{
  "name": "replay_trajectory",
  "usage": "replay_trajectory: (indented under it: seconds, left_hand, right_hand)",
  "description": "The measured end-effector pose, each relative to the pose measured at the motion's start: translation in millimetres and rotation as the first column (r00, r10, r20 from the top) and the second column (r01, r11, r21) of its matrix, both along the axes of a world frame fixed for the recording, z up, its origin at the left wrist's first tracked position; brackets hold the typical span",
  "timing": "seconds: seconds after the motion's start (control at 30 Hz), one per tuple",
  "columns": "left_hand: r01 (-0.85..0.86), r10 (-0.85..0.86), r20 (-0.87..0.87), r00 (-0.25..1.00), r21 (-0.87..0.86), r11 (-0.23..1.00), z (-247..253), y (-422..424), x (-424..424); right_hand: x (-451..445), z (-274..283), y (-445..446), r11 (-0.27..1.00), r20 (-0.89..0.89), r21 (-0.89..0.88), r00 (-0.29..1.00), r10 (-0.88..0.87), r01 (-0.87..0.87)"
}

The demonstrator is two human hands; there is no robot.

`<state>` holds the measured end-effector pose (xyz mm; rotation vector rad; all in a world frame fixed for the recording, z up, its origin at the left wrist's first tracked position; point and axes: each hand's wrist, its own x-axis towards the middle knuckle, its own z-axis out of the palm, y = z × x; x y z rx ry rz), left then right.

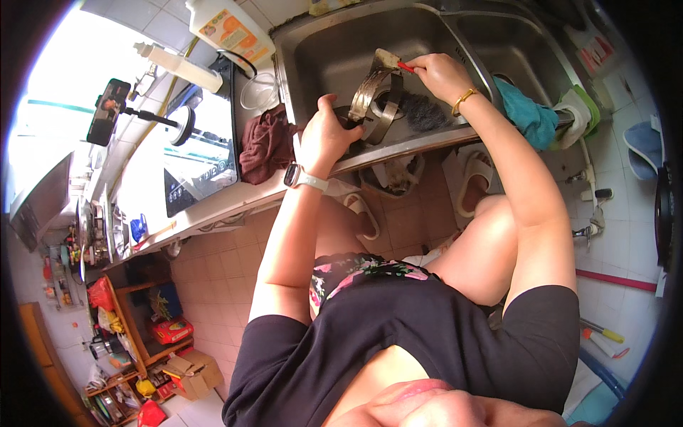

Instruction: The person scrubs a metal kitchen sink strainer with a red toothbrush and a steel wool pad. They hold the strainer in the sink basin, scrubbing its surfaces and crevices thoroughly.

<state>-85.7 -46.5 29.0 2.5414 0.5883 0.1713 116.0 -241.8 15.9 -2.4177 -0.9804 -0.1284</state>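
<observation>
My left hand (325, 133) grips the near left side of a ring-shaped metal part (368, 93) over the large sink basin (331, 48). The part's curved band looks brownish and smeared, and my fingers hide some of it. My right hand (440, 77) holds a red handle (406, 67). At its far end, a pale, flat brush-like head (388, 57) touches or overlaps the top of the band; its exact kind is unclear. A dark grey, fuzzy scrubbing pad or cloth (424, 112) lies in the basin beside the drain (381, 101).
A smaller basin (504, 42) adjoins on the right, with a teal cloth (525, 115) over its front edge. Left of the sink are a brown cloth (267, 144), a clear bowl (260, 91), a large white jug (232, 32) and a phone on a stand (109, 112).
</observation>
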Motion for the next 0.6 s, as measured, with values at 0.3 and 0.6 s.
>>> replay_trajectory:
  seconds: [0.3,0.6]
  left_hand:
    - [0.019,-0.018,0.021,1.000,-0.040,0.999,-12.3,10.4,2.7]
    - [0.082,-0.094,0.038,0.995,0.252,0.964,-11.9,19.4,8.7]
  right_hand:
    - [2.5,12.9,10.3,0.996,-0.167,0.077,0.985,-0.030,0.043]
    - [-3.4,17.3,17.5,0.986,-0.130,-0.167,0.991,0.010,-0.032]
